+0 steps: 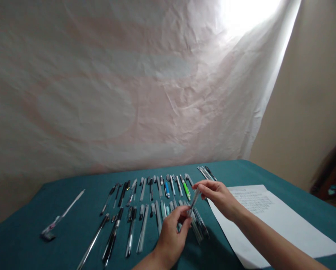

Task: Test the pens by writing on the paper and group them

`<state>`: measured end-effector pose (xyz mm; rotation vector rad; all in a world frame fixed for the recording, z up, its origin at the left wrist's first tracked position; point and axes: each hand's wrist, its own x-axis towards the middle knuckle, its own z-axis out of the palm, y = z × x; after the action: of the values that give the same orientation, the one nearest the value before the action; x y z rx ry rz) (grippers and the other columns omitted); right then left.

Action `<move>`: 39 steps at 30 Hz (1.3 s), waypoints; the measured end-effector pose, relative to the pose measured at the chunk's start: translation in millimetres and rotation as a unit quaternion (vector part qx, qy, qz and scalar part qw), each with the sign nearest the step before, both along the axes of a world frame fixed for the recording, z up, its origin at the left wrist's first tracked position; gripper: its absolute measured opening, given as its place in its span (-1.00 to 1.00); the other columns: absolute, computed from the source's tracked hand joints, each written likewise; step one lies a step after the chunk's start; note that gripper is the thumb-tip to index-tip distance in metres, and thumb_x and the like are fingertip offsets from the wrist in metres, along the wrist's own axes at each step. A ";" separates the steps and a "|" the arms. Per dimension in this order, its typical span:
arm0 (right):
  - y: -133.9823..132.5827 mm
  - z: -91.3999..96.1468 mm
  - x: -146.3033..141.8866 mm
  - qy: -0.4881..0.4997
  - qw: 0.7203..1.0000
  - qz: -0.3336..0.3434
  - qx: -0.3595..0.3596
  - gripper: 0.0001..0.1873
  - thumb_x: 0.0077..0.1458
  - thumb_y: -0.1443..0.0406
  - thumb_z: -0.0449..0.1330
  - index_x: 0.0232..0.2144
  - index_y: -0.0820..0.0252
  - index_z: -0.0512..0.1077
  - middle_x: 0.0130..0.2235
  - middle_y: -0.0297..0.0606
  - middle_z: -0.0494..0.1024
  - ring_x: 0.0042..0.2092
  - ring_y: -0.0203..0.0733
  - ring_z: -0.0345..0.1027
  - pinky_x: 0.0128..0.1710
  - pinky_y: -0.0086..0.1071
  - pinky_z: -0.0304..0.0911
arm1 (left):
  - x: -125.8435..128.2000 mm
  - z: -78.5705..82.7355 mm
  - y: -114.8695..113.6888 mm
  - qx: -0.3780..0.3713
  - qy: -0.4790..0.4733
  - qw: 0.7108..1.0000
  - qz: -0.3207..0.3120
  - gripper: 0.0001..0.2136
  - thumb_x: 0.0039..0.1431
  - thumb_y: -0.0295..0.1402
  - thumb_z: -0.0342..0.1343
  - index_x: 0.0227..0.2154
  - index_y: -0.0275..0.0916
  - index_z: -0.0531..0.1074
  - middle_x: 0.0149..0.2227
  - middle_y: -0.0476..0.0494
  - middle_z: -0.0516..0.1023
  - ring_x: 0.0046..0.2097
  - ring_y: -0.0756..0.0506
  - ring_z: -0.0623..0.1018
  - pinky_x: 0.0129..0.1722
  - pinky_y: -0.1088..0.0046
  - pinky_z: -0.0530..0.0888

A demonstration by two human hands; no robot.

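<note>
Both hands hold one clear pen [194,201] above the rows of pens. My left hand [172,236] pinches its lower end with closed fingers. My right hand [217,195] pinches its upper end with thumb and fingers. Below them, several pens [145,202] lie in two rows on the teal tablecloth [72,228], among them a green pen [186,190] and a blue pen [167,189].
A white printed sheet of paper [271,221] lies on the right of the table under my right forearm. One pen with its cap off [61,216] lies apart at the left. A creased white sheet hangs behind the table. Dark wooden furniture [335,176] stands at far right.
</note>
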<state>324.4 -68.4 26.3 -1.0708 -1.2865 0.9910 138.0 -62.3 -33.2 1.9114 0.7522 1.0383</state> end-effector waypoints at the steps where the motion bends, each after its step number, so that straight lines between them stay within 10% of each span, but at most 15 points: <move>1: -0.2 -0.2 -0.8 0.003 1.000 -0.011 0.005 -0.71 -0.06 0.11 0.25 -0.43 0.25 0.51 -0.39 -0.26 0.51 -0.44 -0.33 0.23 -0.43 -0.44 0.15 | 0.1 -0.2 0.1 0.002 0.002 1.000 0.007 -0.80 0.15 -0.43 0.02 -0.14 -0.20 0.38 -0.33 -0.09 0.49 -0.31 -0.06 0.50 -0.28 0.47 0.42; 27: -2.3 -13.1 -19.5 -0.030 0.997 0.062 -0.022 -0.61 -0.05 -0.01 0.18 -0.40 0.22 0.44 -0.50 -0.37 0.41 -0.53 -0.38 0.17 -0.55 -0.49 0.07 | 1.5 -0.6 -1.1 -0.032 -0.023 0.999 -0.016 -0.70 0.18 -0.37 0.00 -0.01 -0.18 0.24 -0.34 -0.06 0.49 -0.35 -0.04 0.52 -0.35 0.49 0.43; 39: 6.3 -26.5 -12.6 0.055 0.993 0.070 -0.076 -0.60 0.00 0.03 0.16 -0.33 0.28 0.43 -0.50 -0.40 0.35 -0.58 -0.46 0.12 -0.59 -0.53 0.03 | -4.2 9.4 -8.3 0.115 0.048 0.983 -0.134 -0.66 0.17 -0.40 0.03 0.02 -0.08 0.27 -0.09 -0.11 0.43 -0.14 -0.07 0.47 -0.08 0.43 0.37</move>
<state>311.8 -62.0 -0.2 -1.0355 -1.2232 1.2529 133.8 -70.6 -23.8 2.2028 0.4240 0.9016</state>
